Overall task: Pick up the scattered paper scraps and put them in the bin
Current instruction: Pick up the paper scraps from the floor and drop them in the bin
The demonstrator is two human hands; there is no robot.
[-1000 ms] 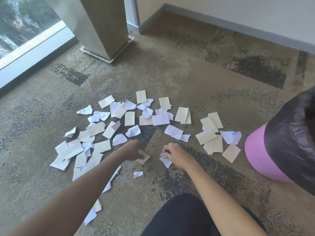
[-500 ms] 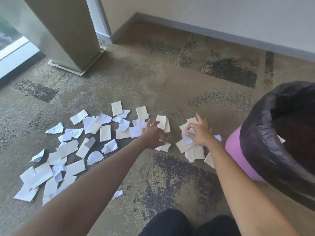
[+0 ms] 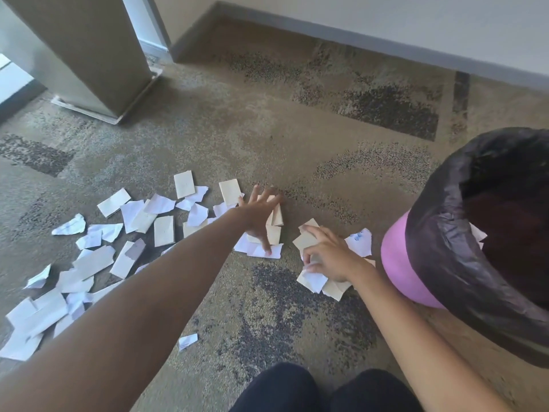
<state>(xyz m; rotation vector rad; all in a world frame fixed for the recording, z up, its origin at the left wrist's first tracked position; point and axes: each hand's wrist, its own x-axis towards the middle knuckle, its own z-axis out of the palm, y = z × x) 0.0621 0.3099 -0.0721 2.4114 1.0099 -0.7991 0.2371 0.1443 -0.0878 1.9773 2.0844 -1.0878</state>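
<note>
Mottled tan-and-dark carpet (image 3: 237,120), pale wall (image 3: 386,16) with grey skirting (image 3: 371,43), tapered metal-footed column (image 3: 89,55) beside bright window (image 3: 12,75).

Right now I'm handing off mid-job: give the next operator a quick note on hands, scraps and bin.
Left hand: fingers spread flat, pressing on beige scraps mid-floor.
Right hand: fingers curled over a small pile beside the bin, gathering it.
Done: a few scraps show inside the bin liner.
Left: both piles under the hands, the big scatter to the left, one stray scrap near the knees.
</note>
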